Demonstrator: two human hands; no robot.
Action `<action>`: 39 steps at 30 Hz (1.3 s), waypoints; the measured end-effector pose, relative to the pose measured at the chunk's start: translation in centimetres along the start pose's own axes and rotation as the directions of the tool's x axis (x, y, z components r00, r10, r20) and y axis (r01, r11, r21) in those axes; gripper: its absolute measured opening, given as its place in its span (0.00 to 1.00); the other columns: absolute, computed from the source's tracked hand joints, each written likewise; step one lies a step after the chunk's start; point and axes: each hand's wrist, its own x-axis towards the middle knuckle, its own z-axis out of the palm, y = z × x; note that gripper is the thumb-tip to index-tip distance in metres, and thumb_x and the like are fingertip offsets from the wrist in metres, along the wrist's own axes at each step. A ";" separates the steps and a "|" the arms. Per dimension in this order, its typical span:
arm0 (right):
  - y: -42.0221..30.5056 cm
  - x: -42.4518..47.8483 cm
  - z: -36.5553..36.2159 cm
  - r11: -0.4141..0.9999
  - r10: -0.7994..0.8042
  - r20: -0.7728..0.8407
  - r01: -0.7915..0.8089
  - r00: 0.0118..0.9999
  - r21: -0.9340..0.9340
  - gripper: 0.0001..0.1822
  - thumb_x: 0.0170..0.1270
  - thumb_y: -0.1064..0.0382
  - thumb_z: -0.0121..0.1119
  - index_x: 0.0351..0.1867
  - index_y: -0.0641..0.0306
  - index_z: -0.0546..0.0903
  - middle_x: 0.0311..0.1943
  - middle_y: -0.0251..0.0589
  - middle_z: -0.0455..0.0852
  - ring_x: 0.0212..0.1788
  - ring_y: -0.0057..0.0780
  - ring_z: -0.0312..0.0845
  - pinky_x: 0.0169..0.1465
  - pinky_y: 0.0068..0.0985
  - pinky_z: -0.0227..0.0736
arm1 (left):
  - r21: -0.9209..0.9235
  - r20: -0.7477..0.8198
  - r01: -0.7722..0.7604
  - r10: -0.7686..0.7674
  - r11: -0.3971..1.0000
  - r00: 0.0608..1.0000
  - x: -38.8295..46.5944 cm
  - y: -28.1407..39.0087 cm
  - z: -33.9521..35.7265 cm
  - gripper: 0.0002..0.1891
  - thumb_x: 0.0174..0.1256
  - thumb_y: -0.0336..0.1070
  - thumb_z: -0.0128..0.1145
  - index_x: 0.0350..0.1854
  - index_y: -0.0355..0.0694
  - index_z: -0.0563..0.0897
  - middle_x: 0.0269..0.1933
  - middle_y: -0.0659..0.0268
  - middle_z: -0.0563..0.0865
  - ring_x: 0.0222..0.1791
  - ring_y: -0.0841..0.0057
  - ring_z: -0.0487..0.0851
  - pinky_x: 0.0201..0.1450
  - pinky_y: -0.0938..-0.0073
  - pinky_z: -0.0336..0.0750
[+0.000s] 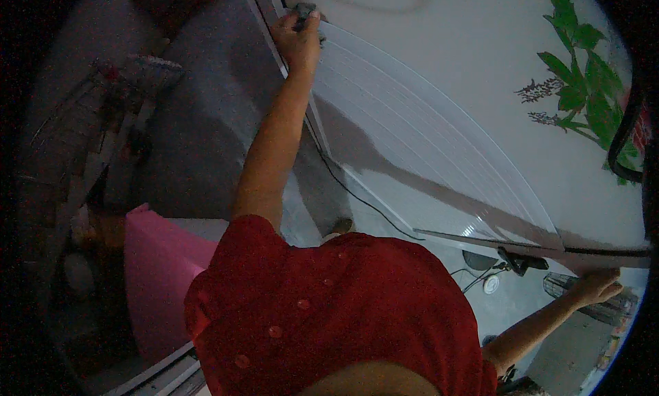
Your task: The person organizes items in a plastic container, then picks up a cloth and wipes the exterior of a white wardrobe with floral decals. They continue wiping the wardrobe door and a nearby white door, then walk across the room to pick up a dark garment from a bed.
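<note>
My left hand (pixel 298 48) reaches far forward, fingers closed around a crumpled greyish-green cloth (pixel 305 8). The cloth is at the top corner of a ribbed white panel (pixel 391 97), beside a narrow white frame edge (pixel 275 40). My right hand (pixel 600 287) is out to the right, its fingers loosely bent, close to the panel's lower dark edge (pixel 607 252). Whether it grips or only touches that edge is unclear. A shadow falls across the ribs.
A green leaf decoration (pixel 571 71) shows on the white surface. A dark cord (pixel 350 190) hangs near the panel's corner. Below it are a black clamp-like object (pixel 522 262) and a wire basket (pixel 558 285). A pink sheet-like item (pixel 159 277) stands at left, near dim clutter.
</note>
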 end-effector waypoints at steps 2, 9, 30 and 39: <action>1.0 0.3 -0.2 0.981 -0.103 -0.021 0.098 0.994 -0.166 0.16 0.69 0.52 0.48 0.37 0.67 0.70 0.28 0.38 0.72 0.28 0.29 0.69 0.30 0.30 0.65 | 0.014 -0.024 -0.010 0.010 1.000 1.000 0.2 -0.4 -0.1 0.12 0.55 0.35 0.61 0.34 0.28 0.81 0.40 0.55 0.78 0.41 0.66 0.77 0.46 0.66 0.72; 1.2 0.4 -0.2 0.993 -0.100 -0.010 0.100 0.995 -0.062 0.16 0.69 0.53 0.48 0.40 0.67 0.71 0.29 0.39 0.73 0.28 0.28 0.69 0.27 0.29 0.67 | 0.036 -0.010 0.107 -0.107 0.994 0.994 1.9 -5.3 -2.1 0.08 0.55 0.30 0.57 0.32 0.28 0.81 0.36 0.52 0.81 0.37 0.64 0.80 0.42 0.65 0.73; 0.6 -0.6 0.4 0.996 0.024 -0.017 -0.025 1.000 -0.083 0.25 0.66 0.47 0.53 0.48 0.69 0.67 0.38 0.45 0.76 0.35 0.31 0.73 0.35 0.32 0.72 | 0.391 -0.180 -0.130 0.214 0.911 0.960 -2.3 -5.8 0.2 0.11 0.60 0.27 0.51 0.43 0.29 0.78 0.49 0.52 0.73 0.48 0.56 0.74 0.51 0.62 0.70; 4.3 2.6 -2.6 0.987 0.156 -0.008 -0.155 0.988 0.034 0.31 0.65 0.47 0.55 0.55 0.76 0.63 0.43 0.50 0.76 0.41 0.35 0.73 0.41 0.31 0.72 | 0.217 -0.136 -0.277 0.310 0.936 0.941 -6.0 -3.5 1.4 0.11 0.58 0.23 0.52 0.43 0.29 0.79 0.50 0.54 0.73 0.48 0.61 0.75 0.49 0.67 0.73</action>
